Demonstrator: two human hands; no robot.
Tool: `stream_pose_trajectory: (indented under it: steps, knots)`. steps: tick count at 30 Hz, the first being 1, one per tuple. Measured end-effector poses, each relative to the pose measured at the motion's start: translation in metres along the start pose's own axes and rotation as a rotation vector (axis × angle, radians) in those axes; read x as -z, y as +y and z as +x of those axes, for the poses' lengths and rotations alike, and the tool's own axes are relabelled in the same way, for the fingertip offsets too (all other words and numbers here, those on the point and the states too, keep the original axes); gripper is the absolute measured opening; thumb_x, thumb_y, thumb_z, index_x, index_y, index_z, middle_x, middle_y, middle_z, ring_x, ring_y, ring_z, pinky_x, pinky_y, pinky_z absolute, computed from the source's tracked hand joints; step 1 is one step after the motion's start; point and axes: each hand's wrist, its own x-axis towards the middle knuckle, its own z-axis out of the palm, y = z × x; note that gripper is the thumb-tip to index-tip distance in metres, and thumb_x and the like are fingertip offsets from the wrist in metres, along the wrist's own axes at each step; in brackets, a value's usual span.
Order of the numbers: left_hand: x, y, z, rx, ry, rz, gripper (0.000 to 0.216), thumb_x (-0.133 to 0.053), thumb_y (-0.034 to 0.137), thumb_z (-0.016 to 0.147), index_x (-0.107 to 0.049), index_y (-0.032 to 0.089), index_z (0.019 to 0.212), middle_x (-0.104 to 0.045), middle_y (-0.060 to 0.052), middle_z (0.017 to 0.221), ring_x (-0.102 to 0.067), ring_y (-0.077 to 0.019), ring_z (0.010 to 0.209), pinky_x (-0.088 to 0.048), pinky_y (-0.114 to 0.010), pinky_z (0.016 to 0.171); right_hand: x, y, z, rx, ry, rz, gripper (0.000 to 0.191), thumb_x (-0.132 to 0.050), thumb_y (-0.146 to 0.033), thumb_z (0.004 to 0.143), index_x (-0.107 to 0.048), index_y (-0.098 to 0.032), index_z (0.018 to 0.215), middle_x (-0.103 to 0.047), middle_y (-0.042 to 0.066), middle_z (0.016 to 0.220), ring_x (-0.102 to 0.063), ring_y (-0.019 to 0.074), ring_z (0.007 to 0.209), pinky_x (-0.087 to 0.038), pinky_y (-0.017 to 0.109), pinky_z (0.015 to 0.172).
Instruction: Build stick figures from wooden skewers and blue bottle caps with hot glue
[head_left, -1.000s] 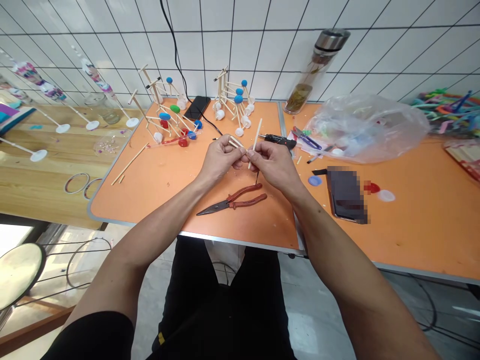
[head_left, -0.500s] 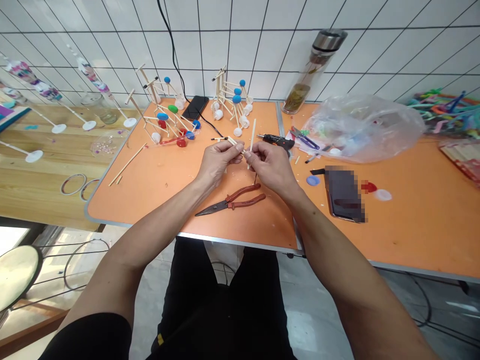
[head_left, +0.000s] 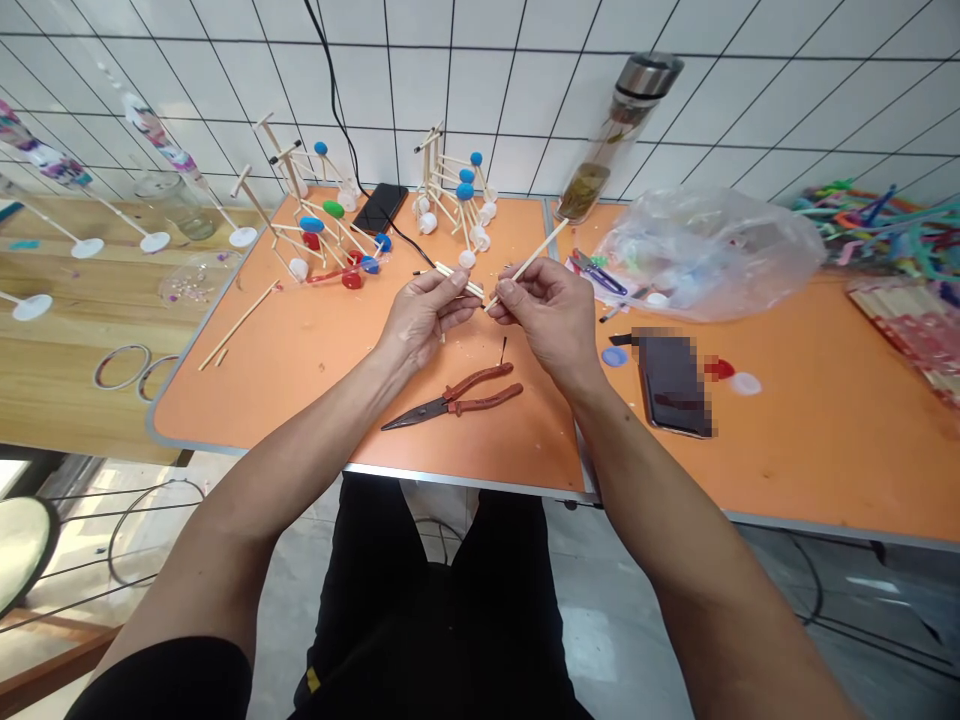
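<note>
Between the fingers of my left hand (head_left: 426,315) is a small bundle of pale wooden sticks (head_left: 459,280), pointing up and to the left. My right hand (head_left: 551,310) pinches one longer wooden stick (head_left: 546,246), which slants up to the right. Its lower end is close to the bundle's end; whether they touch I cannot tell. Both hands are held over the orange table (head_left: 322,400). Below them lie pliers (head_left: 450,400) with red-brown handles. My right hand hides most of the glue gun behind it.
Stick models with coloured caps (head_left: 322,230) (head_left: 457,190) stand at the back, beside a black phone (head_left: 380,208). A glass bottle (head_left: 600,165), a purple-handled cutter (head_left: 600,274), a plastic bag (head_left: 712,255) and another phone (head_left: 675,385) are to the right. Loose sticks (head_left: 238,325) lie left.
The stick in my right hand has swung from nearly upright to a slant toward the upper right. My right hand now covers the glue gun. The view has shifted slightly.
</note>
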Motion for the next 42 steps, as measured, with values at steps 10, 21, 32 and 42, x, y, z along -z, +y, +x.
stream_pose_trajectory:
  steps: [10,21,32,42]
  knots:
    - [-0.003,-0.002,-0.002,0.002,-0.003,0.023,0.045,-0.104,0.05,0.082,-0.07,0.02,0.084,-0.084,0.0,0.086,-0.085,-0.0129,0.08,-0.064,-0.018,0.073,-0.004,-0.003,-0.002,0.032,0.042,-0.012,0.058,-0.09,-0.082,0.086,-0.071,-0.028,0.096,-0.077,0.001,0.089,-0.08,0.0198,0.078,-0.071,0.037,0.077]
    - [-0.001,-0.005,0.0,-0.002,-0.021,0.009,0.045,-0.105,0.049,0.082,-0.071,0.02,0.085,-0.085,0.0,0.09,-0.085,-0.0129,0.082,-0.064,-0.019,0.073,-0.002,0.001,-0.001,0.044,0.024,-0.055,0.053,-0.085,-0.08,0.093,-0.069,-0.03,0.098,-0.075,0.004,0.092,-0.081,0.025,0.085,-0.07,0.042,0.078]
    - [-0.002,-0.003,-0.001,0.023,-0.016,-0.003,0.04,-0.106,0.043,0.082,-0.075,0.021,0.093,-0.086,0.001,0.093,-0.086,-0.0139,0.082,-0.065,-0.021,0.076,-0.002,0.0,-0.002,0.061,0.039,-0.059,0.046,-0.088,-0.072,0.094,-0.07,-0.029,0.094,-0.075,0.004,0.095,-0.079,0.0252,0.086,-0.071,0.046,0.083]
    - [-0.001,-0.005,-0.003,0.015,-0.038,-0.042,0.039,-0.105,0.042,0.083,-0.075,0.02,0.094,-0.086,0.0,0.092,-0.085,-0.0131,0.081,-0.064,-0.018,0.075,-0.002,0.011,0.002,0.155,0.035,0.034,0.051,-0.092,-0.075,0.089,-0.071,-0.029,0.092,-0.076,0.0,0.093,-0.079,0.0198,0.079,-0.072,0.038,0.078]
